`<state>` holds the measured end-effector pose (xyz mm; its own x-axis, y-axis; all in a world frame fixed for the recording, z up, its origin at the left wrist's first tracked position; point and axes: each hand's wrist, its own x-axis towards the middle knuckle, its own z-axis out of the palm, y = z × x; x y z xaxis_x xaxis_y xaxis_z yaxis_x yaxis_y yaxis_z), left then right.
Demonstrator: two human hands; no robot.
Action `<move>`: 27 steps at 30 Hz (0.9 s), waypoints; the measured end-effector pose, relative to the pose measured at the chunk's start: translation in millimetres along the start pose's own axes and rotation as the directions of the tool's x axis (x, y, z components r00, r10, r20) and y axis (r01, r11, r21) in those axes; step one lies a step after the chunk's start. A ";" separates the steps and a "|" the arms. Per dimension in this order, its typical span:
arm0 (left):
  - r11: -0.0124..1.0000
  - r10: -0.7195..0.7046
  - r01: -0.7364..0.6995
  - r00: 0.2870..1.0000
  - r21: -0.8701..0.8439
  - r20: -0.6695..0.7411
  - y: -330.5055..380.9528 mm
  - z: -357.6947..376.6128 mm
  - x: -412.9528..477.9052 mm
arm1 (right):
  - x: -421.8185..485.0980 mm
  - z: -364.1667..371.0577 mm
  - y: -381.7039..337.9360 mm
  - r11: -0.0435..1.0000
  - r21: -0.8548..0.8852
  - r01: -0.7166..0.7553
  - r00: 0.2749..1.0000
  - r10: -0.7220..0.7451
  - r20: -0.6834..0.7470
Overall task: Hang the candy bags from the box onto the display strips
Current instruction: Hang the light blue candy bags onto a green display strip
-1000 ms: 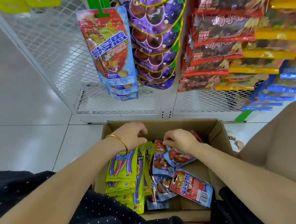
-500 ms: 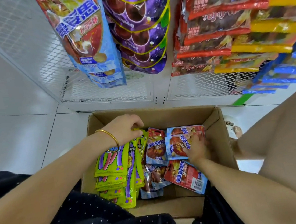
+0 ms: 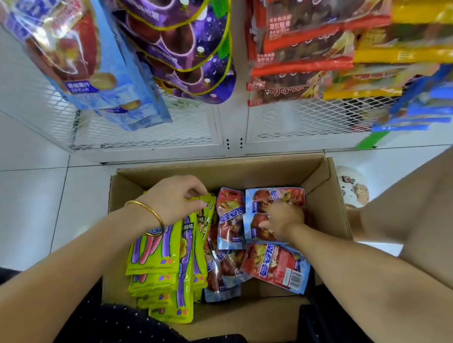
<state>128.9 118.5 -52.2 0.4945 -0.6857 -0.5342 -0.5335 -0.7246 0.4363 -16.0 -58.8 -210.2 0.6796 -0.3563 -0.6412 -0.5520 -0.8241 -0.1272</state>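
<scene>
Cardboard box (image 3: 147, 176) on floor, pressed against white mesh rack (image 3: 143, 135); left hand (image 3: 176, 197) pinches yellow-green bags (image 3: 159, 259) at top edge; right hand (image 3: 283, 218) grips red-blue bags (image 3: 275, 194) near right wall; bare cardboard at front.

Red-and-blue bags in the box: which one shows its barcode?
The red-and-blue bag nearest the person, lying beside the right forearm at the box's near right. A white barcode label shows at its lower corner; the others show none.
</scene>
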 end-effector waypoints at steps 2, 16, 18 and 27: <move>1.000 0.002 -0.002 1.000 -0.010 0.004 0.4 -1.0 -0.7 | 1.1 -13.8 -3.6 0.998 0.054 -0.016 0.999 0.014 0.044; 0.948 -0.292 0.311 0.936 -0.072 0.195 3.0 8.0 -42.9 | -75.7 -75.3 -59.3 -0.078 0.944 -0.322 0.947 -0.022 0.321; 0.851 -0.323 0.359 0.933 -0.382 0.159 0.3 5.0 -49.6 | -83.4 -74.5 -64.8 -0.171 0.935 -0.310 0.951 -0.039 0.308; 0.965 -0.116 0.027 0.937 -0.262 -0.331 -1.9 -27.8 -59.8 | -106.1 -93.3 -68.9 0.593 0.805 0.023 1.000 -0.020 -0.014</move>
<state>119.4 159.0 -1.0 0.7521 -0.5808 -0.3115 -0.3215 -0.7359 0.5960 -5.0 -5.3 -62.8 0.6973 -0.3460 -0.6277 -0.7003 -0.1425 -0.6994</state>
